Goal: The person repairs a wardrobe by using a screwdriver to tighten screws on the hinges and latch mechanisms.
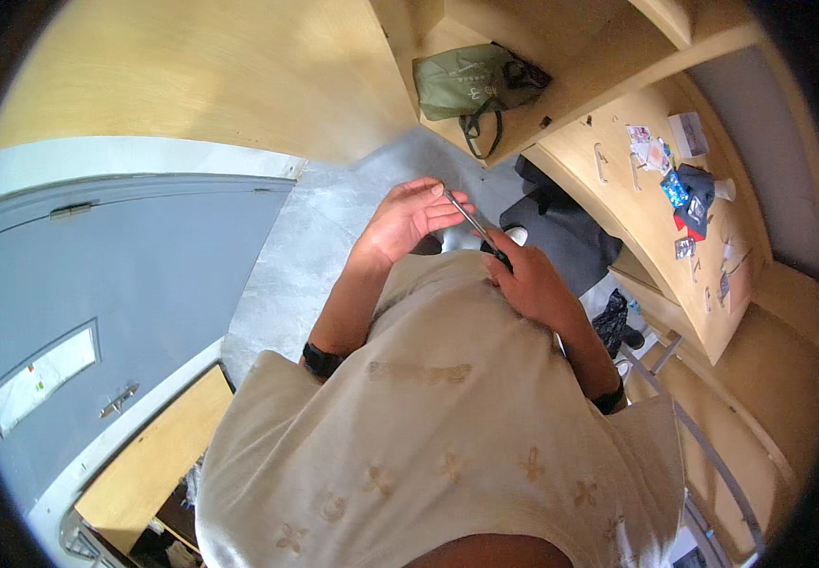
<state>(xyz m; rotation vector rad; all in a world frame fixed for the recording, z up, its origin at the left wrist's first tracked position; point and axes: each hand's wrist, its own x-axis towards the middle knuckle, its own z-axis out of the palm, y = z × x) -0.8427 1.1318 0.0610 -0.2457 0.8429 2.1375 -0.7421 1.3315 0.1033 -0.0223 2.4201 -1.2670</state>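
Observation:
My right hand (534, 284) is closed around the dark green-and-black handle of a screwdriver (468, 216). Its metal shaft slants up and to the left, away from my body. At the tip, the thumb and a finger of my left hand (406, 220) pinch the shaft, while the other fingers stay loosely extended behind it. I cannot make out the shape of the tip. Both hands are held in front of my beige shirt (452, 419), above the grey floor (267, 284).
A green fabric bag (459, 82) lies on a wooden shelf ahead. To the right, a wooden desktop (654, 234) holds metal handles, cards, a white box (688, 135) and a white cup (725, 189). A dark chair (558, 234) stands below. Left is a grey door (132, 277).

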